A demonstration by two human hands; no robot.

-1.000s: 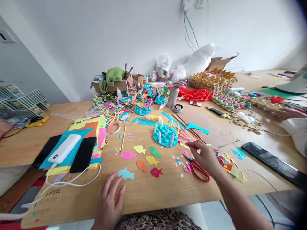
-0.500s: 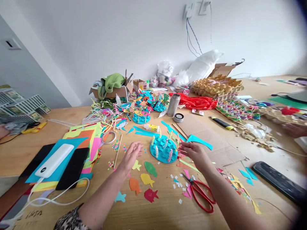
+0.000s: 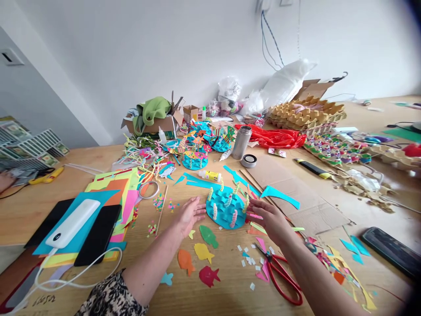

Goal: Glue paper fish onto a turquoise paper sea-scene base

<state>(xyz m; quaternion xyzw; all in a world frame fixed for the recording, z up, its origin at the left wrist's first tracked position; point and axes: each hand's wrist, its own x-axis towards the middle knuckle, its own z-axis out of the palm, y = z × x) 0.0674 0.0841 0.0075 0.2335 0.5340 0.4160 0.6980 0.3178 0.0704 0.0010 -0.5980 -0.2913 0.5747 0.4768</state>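
Note:
A round blue egg-carton base (image 3: 223,210) with several upright pipe-cleaner pieces (image 3: 234,218) sits on the wooden table. My left hand (image 3: 191,213) is at its left edge, fingers stretched toward it; whether they touch it I cannot tell. On the opposite side, my right hand (image 3: 268,217) has its fingers extended close to the rim. Neither hand grips anything. Paper fish lie in front: a green one (image 3: 208,236), a yellow one (image 3: 204,253), an orange one (image 3: 186,261) and a red one (image 3: 209,275). Red-handled scissors (image 3: 283,276) rest below my right forearm.
Behind the base lie a glue stick (image 3: 210,176) and a steel flask (image 3: 242,142). Coloured paper, a white power bank (image 3: 73,223) and its cable are at left. Cardboard (image 3: 296,193), a cutter knife (image 3: 312,168) and a dark phone (image 3: 391,251) are at right.
My left hand has moved right, closer to the blue base. My right hand stays beside its right edge, fingers still extended. The view has shifted slightly.

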